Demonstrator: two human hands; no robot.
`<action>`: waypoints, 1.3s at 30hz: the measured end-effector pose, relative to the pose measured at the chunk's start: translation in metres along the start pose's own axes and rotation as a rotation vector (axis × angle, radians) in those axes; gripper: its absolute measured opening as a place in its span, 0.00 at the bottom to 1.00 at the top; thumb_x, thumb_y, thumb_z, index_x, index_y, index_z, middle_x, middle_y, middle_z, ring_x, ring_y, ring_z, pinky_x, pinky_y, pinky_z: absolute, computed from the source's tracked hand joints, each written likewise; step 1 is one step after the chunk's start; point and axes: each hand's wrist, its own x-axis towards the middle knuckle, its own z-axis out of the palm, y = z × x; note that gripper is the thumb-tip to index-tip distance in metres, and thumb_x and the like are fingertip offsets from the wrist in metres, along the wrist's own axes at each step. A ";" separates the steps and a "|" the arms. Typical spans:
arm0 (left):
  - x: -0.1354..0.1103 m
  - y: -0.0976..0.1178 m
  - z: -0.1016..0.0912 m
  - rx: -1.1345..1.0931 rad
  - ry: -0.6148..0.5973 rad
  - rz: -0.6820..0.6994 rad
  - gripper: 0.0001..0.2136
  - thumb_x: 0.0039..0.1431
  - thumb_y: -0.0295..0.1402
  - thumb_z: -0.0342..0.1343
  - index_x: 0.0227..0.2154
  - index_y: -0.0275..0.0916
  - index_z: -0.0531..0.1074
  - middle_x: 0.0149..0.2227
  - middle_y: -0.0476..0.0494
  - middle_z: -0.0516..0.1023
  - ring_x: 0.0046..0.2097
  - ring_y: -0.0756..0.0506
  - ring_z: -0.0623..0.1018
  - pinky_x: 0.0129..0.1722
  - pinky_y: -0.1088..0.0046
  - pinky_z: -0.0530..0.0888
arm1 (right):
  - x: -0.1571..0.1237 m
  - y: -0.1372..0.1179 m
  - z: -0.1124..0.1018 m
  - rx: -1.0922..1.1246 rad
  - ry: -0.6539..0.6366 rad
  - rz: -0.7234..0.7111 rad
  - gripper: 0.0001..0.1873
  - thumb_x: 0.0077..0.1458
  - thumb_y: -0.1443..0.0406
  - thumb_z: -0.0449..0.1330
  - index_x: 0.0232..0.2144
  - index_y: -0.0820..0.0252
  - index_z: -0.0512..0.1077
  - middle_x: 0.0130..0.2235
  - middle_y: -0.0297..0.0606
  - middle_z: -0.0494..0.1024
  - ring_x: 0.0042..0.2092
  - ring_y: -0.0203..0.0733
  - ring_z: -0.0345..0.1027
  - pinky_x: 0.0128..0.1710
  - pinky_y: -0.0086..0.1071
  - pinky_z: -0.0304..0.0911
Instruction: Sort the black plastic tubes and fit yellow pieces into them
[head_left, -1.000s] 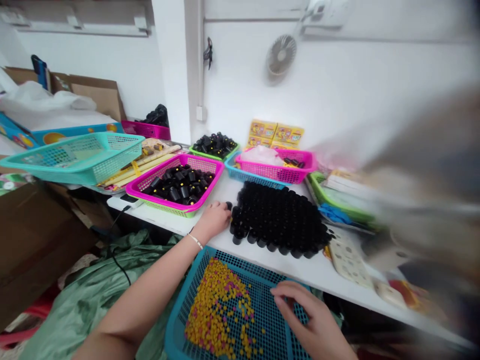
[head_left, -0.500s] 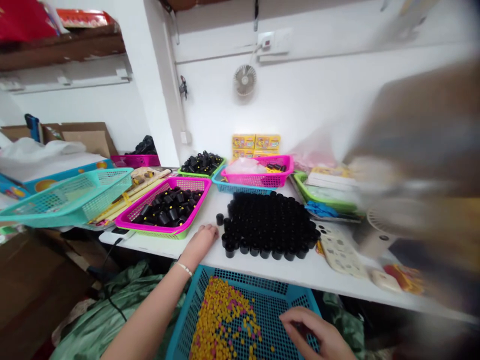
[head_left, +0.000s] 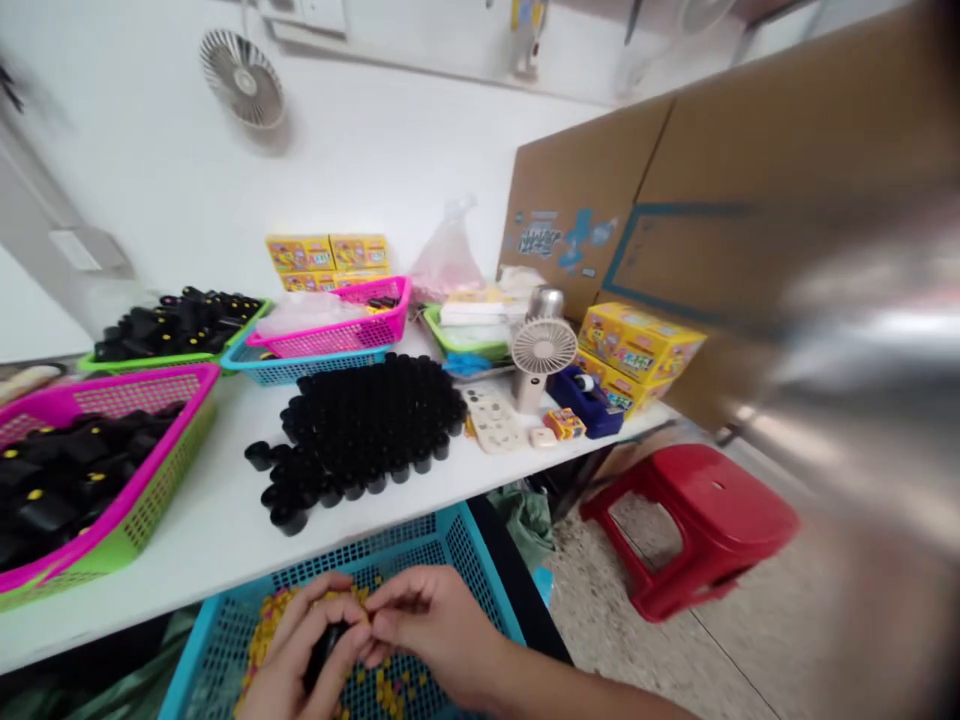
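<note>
One black cylindrical cap [head_left: 324, 655] is held in the left hand [head_left: 296, 650], whose grip is closed around it, so that most of the cap is hidden by the fingers, and the hand is cut off by the lower frame edge. The right hand [head_left: 435, 630] is brought against it with its fingertips pinched together; whether anything is held in that grip cannot be made out. Both are kept above a blue mesh basket [head_left: 465, 545], in which yellow and pink pellets [head_left: 262, 630] are partly covered by the hands. Beyond it, on the white counter [head_left: 187, 520], a dense block of upright black caps [head_left: 367, 420] is set, with a few standing just apart at its left. More black pieces are heaped in a magenta-and-green basket [head_left: 112, 450], cut off by the left edge. A red plastic stool [head_left: 690, 520] is seen on the floor. A blurred silver shape [head_left: 862, 350] at the right cannot be identified.
</note>
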 end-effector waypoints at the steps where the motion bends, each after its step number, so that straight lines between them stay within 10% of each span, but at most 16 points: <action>1: -0.001 0.004 0.005 -0.082 -0.012 -0.071 0.11 0.58 0.44 0.55 0.33 0.44 0.77 0.50 0.42 0.75 0.58 0.38 0.70 0.57 0.63 0.70 | -0.003 -0.001 -0.003 -0.043 0.008 -0.060 0.14 0.40 0.58 0.73 0.30 0.59 0.80 0.26 0.33 0.79 0.27 0.34 0.74 0.33 0.30 0.70; 6: -0.009 0.036 0.027 -0.519 -0.061 -0.386 0.14 0.58 0.46 0.56 0.37 0.41 0.74 0.42 0.44 0.77 0.49 0.42 0.74 0.52 0.65 0.71 | -0.017 -0.011 -0.020 -0.445 0.079 -0.420 0.08 0.44 0.67 0.70 0.30 0.48 0.83 0.33 0.34 0.82 0.35 0.38 0.75 0.41 0.31 0.71; 15: -0.010 0.049 0.047 -0.815 -0.126 -0.483 0.13 0.51 0.41 0.65 0.33 0.38 0.73 0.34 0.48 0.74 0.39 0.48 0.73 0.40 0.73 0.70 | -0.028 -0.024 -0.037 -0.521 0.088 -0.354 0.12 0.49 0.72 0.62 0.26 0.47 0.82 0.30 0.30 0.80 0.30 0.34 0.75 0.32 0.28 0.73; 22: -0.007 0.047 0.041 -0.592 -0.053 -0.319 0.26 0.37 0.33 0.73 0.41 0.41 0.70 0.43 0.45 0.78 0.48 0.43 0.77 0.48 0.65 0.72 | -0.032 -0.047 -0.035 -0.523 0.139 -0.179 0.03 0.44 0.67 0.66 0.25 0.54 0.79 0.29 0.31 0.82 0.31 0.36 0.75 0.35 0.30 0.72; 27: -0.018 0.044 0.034 -0.267 -0.099 -0.098 0.20 0.46 0.42 0.69 0.39 0.43 0.70 0.40 0.46 0.78 0.42 0.43 0.77 0.43 0.64 0.73 | -0.041 -0.060 -0.031 -0.636 0.100 -0.039 0.06 0.46 0.71 0.61 0.23 0.56 0.76 0.26 0.29 0.79 0.28 0.33 0.72 0.30 0.27 0.70; 39: -0.021 0.028 0.036 -0.262 -0.027 0.016 0.18 0.57 0.40 0.62 0.44 0.42 0.61 0.42 0.44 0.71 0.43 0.44 0.74 0.42 0.66 0.72 | -0.031 -0.040 -0.030 -0.631 0.133 -0.240 0.04 0.49 0.64 0.66 0.31 0.54 0.77 0.34 0.35 0.79 0.37 0.39 0.74 0.37 0.34 0.72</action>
